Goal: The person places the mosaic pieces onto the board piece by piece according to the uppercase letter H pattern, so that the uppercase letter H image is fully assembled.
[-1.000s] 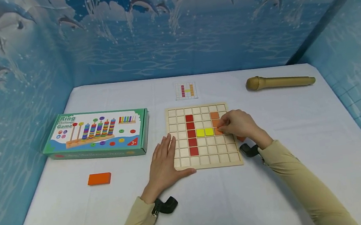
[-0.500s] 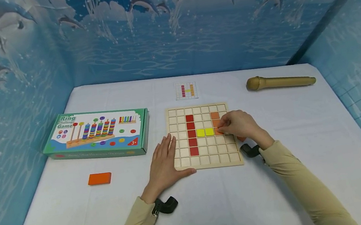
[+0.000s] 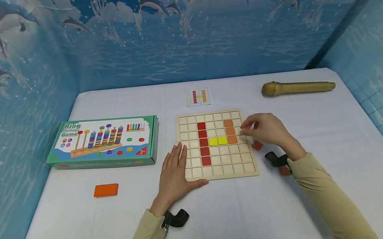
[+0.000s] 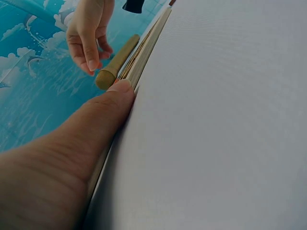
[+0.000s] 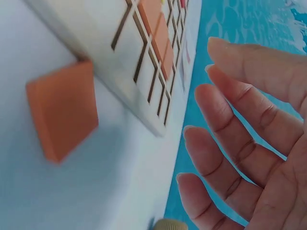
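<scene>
A wooden grid board lies flat on the table. It holds a column of several red square tiles, two yellow tiles and three orange tiles. My left hand rests against the board's left side, fingers straight, thumb along its near edge. Over the right edge hovers my right hand; in the right wrist view its loosely bent fingers hold nothing. Below it, a loose orange tile lies beside the board. Another orange tile is partly hidden by the right wrist.
Behind the board lies a small pattern card. A boxed ring game sits at the left, with an orange block in front of it. At the back right is a brown microphone-shaped object. Dolphin-print curtains surround the white table.
My right hand has let go of the third orange tile in its cell and drawn back to the right, uncovering the loose tile beside the board. The left hand stays where it was.
</scene>
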The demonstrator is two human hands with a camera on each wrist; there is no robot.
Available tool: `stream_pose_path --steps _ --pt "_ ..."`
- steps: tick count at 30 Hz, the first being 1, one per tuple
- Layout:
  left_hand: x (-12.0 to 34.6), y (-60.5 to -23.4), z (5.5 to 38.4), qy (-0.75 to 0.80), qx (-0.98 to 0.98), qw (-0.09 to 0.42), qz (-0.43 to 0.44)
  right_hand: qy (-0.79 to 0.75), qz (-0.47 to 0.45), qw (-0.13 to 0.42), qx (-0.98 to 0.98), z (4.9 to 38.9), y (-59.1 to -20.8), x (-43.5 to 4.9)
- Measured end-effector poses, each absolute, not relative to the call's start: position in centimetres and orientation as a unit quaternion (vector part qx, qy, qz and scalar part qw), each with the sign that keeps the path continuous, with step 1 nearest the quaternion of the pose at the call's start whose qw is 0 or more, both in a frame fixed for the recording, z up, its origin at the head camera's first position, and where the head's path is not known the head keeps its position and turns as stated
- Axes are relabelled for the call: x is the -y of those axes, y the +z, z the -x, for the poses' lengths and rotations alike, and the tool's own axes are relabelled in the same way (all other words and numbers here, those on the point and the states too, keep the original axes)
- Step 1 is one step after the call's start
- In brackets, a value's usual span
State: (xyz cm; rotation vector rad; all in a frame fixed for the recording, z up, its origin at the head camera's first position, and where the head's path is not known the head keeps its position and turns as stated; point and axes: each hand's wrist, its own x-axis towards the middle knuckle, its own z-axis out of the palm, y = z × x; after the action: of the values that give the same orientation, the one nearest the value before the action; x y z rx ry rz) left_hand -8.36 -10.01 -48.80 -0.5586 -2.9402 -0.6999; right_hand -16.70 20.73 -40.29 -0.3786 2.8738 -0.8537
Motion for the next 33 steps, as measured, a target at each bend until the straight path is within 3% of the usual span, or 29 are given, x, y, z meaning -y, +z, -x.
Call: stream_pose_path --steps 8,18,33 --pt "10.0 -48.9 8.4 -0.225 0.956 0.041 0.184 -0.280 0.119 0.047 -0.952 16.0 -39.8 -22.6" --pt "10.0 -49.0 8.4 -0.218 0.958 0.036 0.183 -0.265 0.114 0.127 -0.949 15.5 -40.3 -24.1" --pt "10.0 -48.9 8.4 -0.222 0.957 0.035 0.183 -0.252 0.146 0.170 -0.941 14.9 -41.0 -24.4"
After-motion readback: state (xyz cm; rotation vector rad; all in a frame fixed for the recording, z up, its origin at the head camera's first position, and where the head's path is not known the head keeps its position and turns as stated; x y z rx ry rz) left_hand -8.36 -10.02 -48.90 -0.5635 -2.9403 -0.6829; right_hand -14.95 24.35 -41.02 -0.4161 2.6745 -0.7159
